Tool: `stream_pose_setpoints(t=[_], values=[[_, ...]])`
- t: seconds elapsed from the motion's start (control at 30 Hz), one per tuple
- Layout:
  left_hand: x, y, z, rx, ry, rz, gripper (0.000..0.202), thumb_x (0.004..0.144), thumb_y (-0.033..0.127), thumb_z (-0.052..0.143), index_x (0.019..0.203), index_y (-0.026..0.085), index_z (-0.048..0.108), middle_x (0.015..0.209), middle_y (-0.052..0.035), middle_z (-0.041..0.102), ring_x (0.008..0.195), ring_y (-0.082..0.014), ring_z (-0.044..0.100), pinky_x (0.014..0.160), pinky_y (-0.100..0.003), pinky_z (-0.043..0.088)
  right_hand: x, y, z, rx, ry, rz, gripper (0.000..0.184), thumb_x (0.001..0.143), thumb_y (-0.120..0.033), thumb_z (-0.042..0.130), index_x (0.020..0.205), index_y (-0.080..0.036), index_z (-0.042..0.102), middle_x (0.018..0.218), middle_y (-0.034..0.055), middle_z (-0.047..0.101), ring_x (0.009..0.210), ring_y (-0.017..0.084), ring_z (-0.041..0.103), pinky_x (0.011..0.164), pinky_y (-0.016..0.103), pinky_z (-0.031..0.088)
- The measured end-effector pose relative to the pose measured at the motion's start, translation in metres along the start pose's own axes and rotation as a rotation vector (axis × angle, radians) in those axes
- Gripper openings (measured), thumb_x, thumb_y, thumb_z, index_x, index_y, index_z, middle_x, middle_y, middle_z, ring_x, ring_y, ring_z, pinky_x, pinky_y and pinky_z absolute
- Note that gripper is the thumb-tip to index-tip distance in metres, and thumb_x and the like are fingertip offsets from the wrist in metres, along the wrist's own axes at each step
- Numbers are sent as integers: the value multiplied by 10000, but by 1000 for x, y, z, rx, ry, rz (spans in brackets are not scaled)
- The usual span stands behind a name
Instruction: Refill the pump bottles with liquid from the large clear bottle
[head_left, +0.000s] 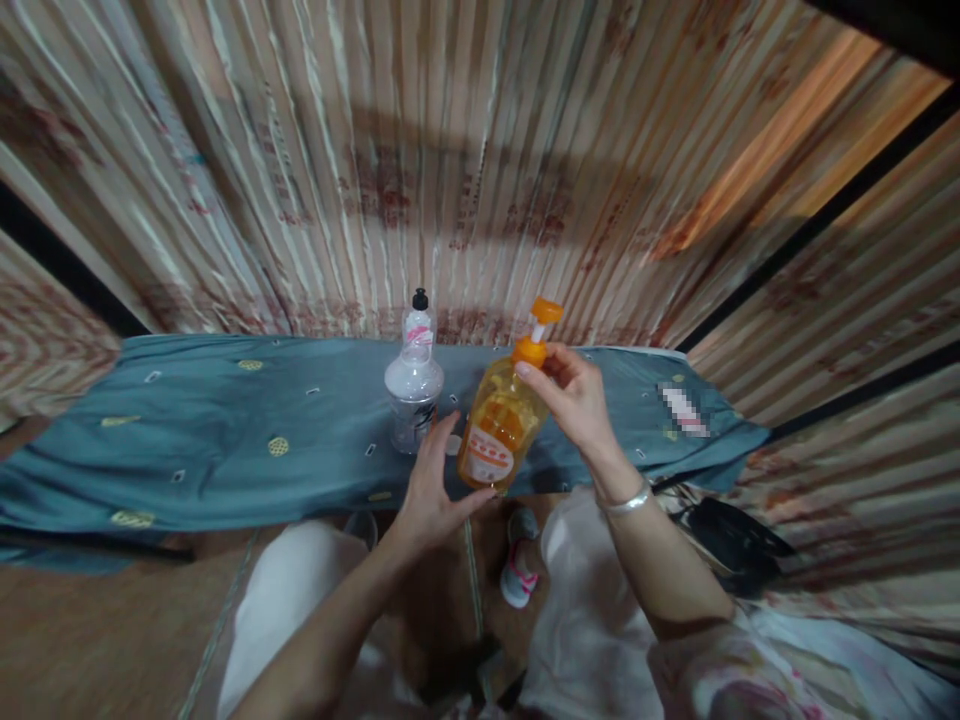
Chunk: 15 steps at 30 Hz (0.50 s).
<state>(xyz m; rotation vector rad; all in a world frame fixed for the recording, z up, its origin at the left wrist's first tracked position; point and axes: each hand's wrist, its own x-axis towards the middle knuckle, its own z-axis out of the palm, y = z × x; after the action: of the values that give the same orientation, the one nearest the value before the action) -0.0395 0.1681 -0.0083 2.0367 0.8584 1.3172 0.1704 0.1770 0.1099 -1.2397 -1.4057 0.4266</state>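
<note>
So we've got the orange pump bottle (495, 440) up at the front edge of the bench (225, 430), tilted with its top leaning to our right, and we honestly can't tell whether its base is touching down. Our right hand (570, 395) has its grip closed around the neck, thumb just under the orange collar (529, 351). Our left hand (431, 490) is down by the base, fingers spread wide and the thumb at the bottom edge — could be light contact, hard to say. The clear bottle (415, 382) with the black cap (421, 299) stands just beyond those fingers, so there's not much elbow room there. Handling-wise, we'd guess the one we're holding is on the heavy side, since there's amber liquid (504, 413) inside, though how full it is we can't make out. Looks like smooth plastic, so probably slippery if wet, with walls that give a bit when squeezed, and not really fragile. We'd take the neck below the collar plus a palm under the base, and keep off the pump head (547, 311) — pressing that might squirt some out.
</note>
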Motion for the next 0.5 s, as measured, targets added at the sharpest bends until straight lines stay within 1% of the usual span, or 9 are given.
stream_pose_setpoints(t=[0.03,0.07,0.1,0.13,0.2,0.27,0.33,0.4,0.5], values=[[-1,2,6,-80,-2,-82,963,706,488,838,1500,191,382,1519,-217,469,1418,-396,441,1150,-574,371,-7,-4,2,54,-26,26,361,780,-546,756,937,-225,706,927,19,770,862,196,708,869,352,553],[0,4,11,-172,-18,-159,1021,650,505,867,1492,179,390,1520,-224,469,1413,-410,445,1155,-586,359,-14,-7,3,114,-62,58,363,768,-550,767,921,-226,709,916,17,771,846,192,708,855,346,557],[0,6,15,-279,-49,-236,1022,615,508,884,1465,177,422,1486,-219,511,1378,-410,489,1145,-586,372,-19,-9,5,174,-104,94,365,758,-553,776,910,-227,712,907,16,773,834,189,708,842,340,562],[2,8,18,-397,-93,-309,964,601,504,890,1410,183,478,1412,-201,584,1306,-398,563,1114,-572,416,-23,-10,7,228,-148,130,368,749,-555,784,906,-229,716,907,16,775,830,188,710,833,338,565],[4,13,22,-637,-197,-448,760,600,503,886,1229,193,593,1213,-158,703,1123,-365,679,998,-538,519,-28,-8,9,309,-223,198,374,729,-554,802,909,-236,726,915,15,782,836,188,716,828,337,570],[6,18,25,-794,-265,-546,687,548,455,920,1109,194,622,1107,-126,739,1022,-342,714,927,-513,554,-30,-4,10,361,-261,254,381,704,-546,825,914,-241,737,917,14,787,835,187,722,821,335,574],[6,23,24,-880,-284,-618,647,509,401,939,1034,188,628,1024,-102,753,943,-317,729,880,-480,569,-31,1,8,400,-273,306,385,683,-535,844,914,-243,748,904,14,791,805,185,726,792,329,579],[5,26,23,-920,-317,-669,604,495,371,940,983,177,643,954,-87,758,875,-295,734,838,-444,576,-31,6,6,440,-278,354,384,674,-529,852,911,-241,760,891,20,796,770,188,728,760,326,582],[2,28,20,-971,-407,-728,558,514,390,921,961,154,686,889,-87,761,791,-274,732,767,-392,575,-31,14,5,516,-295,419,396,661,-535,856,904,-235,769,871,32,799,757,199,734,754,336,587]])
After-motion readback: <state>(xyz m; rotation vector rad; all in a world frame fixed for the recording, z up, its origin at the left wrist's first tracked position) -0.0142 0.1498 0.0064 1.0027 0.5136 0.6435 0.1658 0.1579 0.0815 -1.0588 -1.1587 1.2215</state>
